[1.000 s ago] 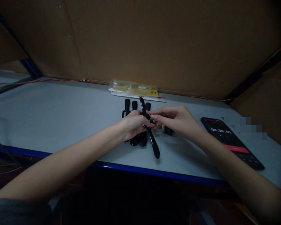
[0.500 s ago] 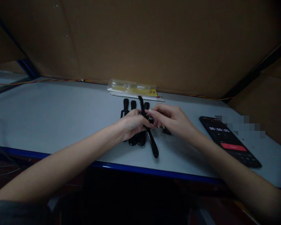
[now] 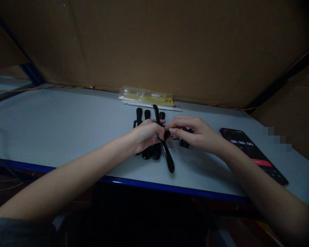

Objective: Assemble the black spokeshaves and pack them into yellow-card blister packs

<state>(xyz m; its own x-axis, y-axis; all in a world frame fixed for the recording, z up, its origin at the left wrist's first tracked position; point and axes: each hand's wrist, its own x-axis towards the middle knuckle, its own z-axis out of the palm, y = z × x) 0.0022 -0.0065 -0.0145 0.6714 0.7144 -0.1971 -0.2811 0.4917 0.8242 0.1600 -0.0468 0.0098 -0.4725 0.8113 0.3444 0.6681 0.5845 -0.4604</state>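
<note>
My left hand (image 3: pixel 150 133) is closed around the middle of a black two-handled tool that looks like a spokeshave (image 3: pixel 168 156). One handle points away from me and the other slants down toward the table's front edge. At the tool's middle, the fingers of my right hand (image 3: pixel 193 130) pinch a small black part (image 3: pixel 167 134), its shape mostly covered by fingers. Several similar black tools lie side by side under my left hand, among them one at the left (image 3: pixel 139 115). Beneath my right hand sit some small dark pieces (image 3: pixel 184 143), partly hidden.
Clear plastic packaging with yellow card (image 3: pixel 146 96) lies against the cardboard wall (image 3: pixel 154 44). A phone showing a timer (image 3: pixel 252 154) rests to the right. Thin wires (image 3: pixel 67 87) run along the back of the grey table (image 3: pixel 67 130), which has a blue front edge (image 3: pixel 154 185).
My right hand has shifted slightly, its fingers straighter at the tool's middle, where a small black part now shows between them. My left hand keeps its hold on the tool.
</note>
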